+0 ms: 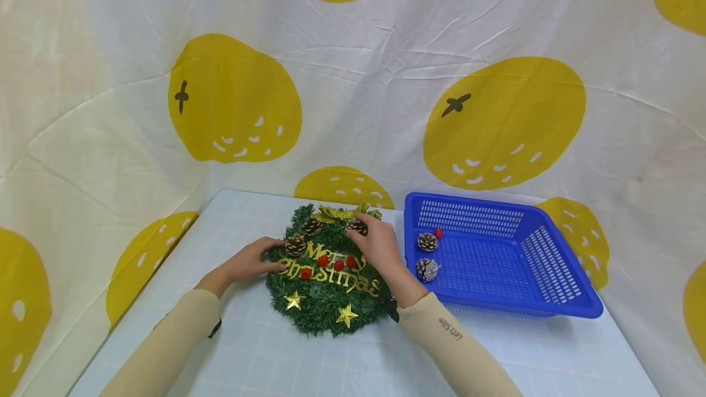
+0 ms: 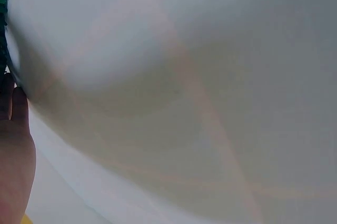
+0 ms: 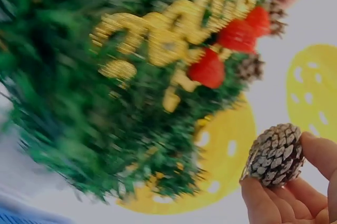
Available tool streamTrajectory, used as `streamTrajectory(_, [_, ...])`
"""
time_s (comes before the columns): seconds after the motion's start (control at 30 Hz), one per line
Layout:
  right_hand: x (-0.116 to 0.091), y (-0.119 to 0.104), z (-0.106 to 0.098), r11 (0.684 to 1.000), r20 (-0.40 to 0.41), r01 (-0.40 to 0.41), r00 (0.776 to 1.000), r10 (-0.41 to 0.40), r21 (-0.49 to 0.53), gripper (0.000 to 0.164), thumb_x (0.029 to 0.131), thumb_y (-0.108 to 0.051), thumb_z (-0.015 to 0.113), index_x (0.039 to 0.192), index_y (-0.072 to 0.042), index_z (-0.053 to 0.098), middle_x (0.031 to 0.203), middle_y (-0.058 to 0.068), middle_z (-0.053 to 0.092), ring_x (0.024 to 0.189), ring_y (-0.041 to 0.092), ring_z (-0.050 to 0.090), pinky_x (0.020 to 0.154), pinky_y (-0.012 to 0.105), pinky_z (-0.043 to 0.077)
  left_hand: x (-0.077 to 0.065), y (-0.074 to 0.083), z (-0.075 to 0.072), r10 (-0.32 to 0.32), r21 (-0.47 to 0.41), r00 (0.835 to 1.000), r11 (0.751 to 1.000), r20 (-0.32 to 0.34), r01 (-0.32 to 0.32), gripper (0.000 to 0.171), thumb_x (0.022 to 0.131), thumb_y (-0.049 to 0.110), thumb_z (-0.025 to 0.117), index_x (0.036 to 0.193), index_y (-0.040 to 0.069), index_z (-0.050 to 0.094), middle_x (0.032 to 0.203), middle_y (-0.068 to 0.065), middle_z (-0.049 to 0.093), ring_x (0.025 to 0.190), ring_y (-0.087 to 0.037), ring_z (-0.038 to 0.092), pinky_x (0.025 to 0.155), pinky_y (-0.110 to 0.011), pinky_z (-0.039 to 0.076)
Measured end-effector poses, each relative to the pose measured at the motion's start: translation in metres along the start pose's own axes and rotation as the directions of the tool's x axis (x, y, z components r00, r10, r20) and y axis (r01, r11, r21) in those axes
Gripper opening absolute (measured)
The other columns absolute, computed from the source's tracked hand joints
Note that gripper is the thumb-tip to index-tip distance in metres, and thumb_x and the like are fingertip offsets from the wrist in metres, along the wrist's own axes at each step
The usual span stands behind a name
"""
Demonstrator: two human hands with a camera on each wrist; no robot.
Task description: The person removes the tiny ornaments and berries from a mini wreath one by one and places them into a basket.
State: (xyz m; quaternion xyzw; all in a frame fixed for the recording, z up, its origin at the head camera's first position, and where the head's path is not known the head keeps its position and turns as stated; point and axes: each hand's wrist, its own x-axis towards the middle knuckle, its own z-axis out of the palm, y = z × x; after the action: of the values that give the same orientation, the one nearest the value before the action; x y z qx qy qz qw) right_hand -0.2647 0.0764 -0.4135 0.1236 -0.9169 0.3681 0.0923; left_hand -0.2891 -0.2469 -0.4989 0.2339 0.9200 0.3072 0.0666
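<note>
A green tinsel wreath [image 1: 314, 314] lies on the table, bearing gold "Merry Christmas" lettering [image 1: 361, 283], several red berries [image 1: 306, 274], two gold stars [image 1: 347, 315] and a gold bow [image 1: 333, 214]. Two pine cones [image 1: 295, 245] sit on its upper left. My right hand [image 1: 380, 247] pinches another pine cone [image 3: 276, 155] between thumb and fingers, over the wreath's upper right. At the wreath's left edge, my left hand [image 1: 250, 261] rests with fingers extended, touching the greenery. Only part of the left hand [image 2: 16, 155] shows in the left wrist view.
A blue plastic basket [image 1: 507, 307] stands right of the wreath. Inside it, two pine cones [image 1: 427, 269] and a red berry [image 1: 438, 233] lie at the left side. Behind the table [image 1: 237, 354] hangs a white cloth [image 1: 353, 109] printed with yellow fruit.
</note>
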Motion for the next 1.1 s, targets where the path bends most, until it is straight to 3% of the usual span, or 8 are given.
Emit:
streamTrajectory(0.07, [0.001,-0.005,-0.007,1.0,0.001,0.012,1.0,-0.012,-0.002,0.044,0.093,-0.026,0.069,0.132,-0.007,0.061,0.113,0.014,0.069,0.072,0.023,0.066,0.067,0.039,0.054,0.0,-0.001,0.0,-0.001,0.001,1.0,1.0,-0.001,0.001,0.071,0.089,0.046,0.07,0.142,0.004,0.049,0.141,-0.021,0.047,0.132,-0.042,0.041,0.107,-0.059,0.034])
streamTrajectory(0.23, [0.001,-0.015,-0.027,0.999,-0.005,0.033,0.999,-0.033,0.006,0.045,0.094,-0.029,0.068,0.133,-0.007,0.061,0.105,0.013,0.071,0.054,0.019,0.056,0.054,0.033,0.046,-0.001,0.0,0.001,-0.002,0.0,1.0,1.0,-0.003,0.002,0.07,0.088,0.046,0.07,0.142,0.005,0.05,0.141,-0.021,0.047,0.132,-0.042,0.042,0.107,-0.059,0.034])
streamTrajectory(0.43, [0.004,-0.017,-0.06,1.0,-0.088,0.018,0.996,-0.02,-0.023,0.047,0.092,-0.03,0.07,0.132,-0.007,0.062,0.108,0.014,0.071,0.083,0.025,0.067,0.071,0.042,0.055,-0.001,0.002,0.0,-0.002,-0.008,1.0,1.0,-0.006,0.002,0.069,0.089,0.045,0.071,0.142,0.005,0.05,0.141,-0.02,0.048,0.131,-0.041,0.042,0.107,-0.059,0.034])
streamTrajectory(0.57, [0.009,-0.005,-0.083,0.999,-0.117,-0.009,0.993,0.004,-0.043,0.049,0.093,-0.03,0.069,0.134,-0.005,0.06,0.112,0.017,0.07,0.093,0.031,0.067,0.077,0.047,0.055,-0.001,0.003,0.0,0.0,-0.013,1.0,1.0,-0.004,0.0,0.068,0.089,0.043,0.071,0.141,0.004,0.05,0.14,-0.021,0.048,0.131,-0.042,0.042,0.107,-0.06,0.034])
streamTrajectory(0.8, [0.013,0.023,-0.116,0.994,-0.098,-0.072,0.993,0.064,-0.078,0.05,0.095,-0.031,0.066,0.137,-0.005,0.057,0.123,0.019,0.064,0.105,0.035,0.062,0.085,0.051,0.052,-0.001,0.001,0.0,0.012,-0.01,1.0,1.0,-0.006,-0.012,0.067,0.089,0.04,0.071,0.141,0.004,0.05,0.141,-0.021,0.048,0.131,-0.042,0.042,0.107,-0.059,0.034])
streamTrajectory(0.97, [0.016,0.044,-0.127,0.988,-0.066,-0.124,0.991,0.118,-0.094,0.053,0.096,-0.03,0.064,0.14,-0.003,0.053,0.129,0.021,0.06,0.114,0.038,0.057,0.094,0.055,0.047,0.0,0.001,-0.001,0.017,-0.008,1.0,1.0,-0.01,-0.017,0.066,0.09,0.04,0.071,0.141,0.004,0.05,0.14,-0.022,0.048,0.131,-0.042,0.042,0.106,-0.06,0.034])
streamTrajectory(1.1, [0.017,0.061,-0.13,0.983,-0.046,-0.135,0.99,0.13,-0.121,0.049,0.096,-0.025,0.065,0.136,0.002,0.055,0.126,0.024,0.061,0.112,0.04,0.058,0.093,0.055,0.047,-0.001,0.001,-0.002,0.013,-0.006,1.0,1.0,-0.005,-0.013,0.066,0.089,0.04,0.071,0.141,0.003,0.05,0.14,-0.022,0.048,0.131,-0.043,0.042,0.106,-0.06,0.035])
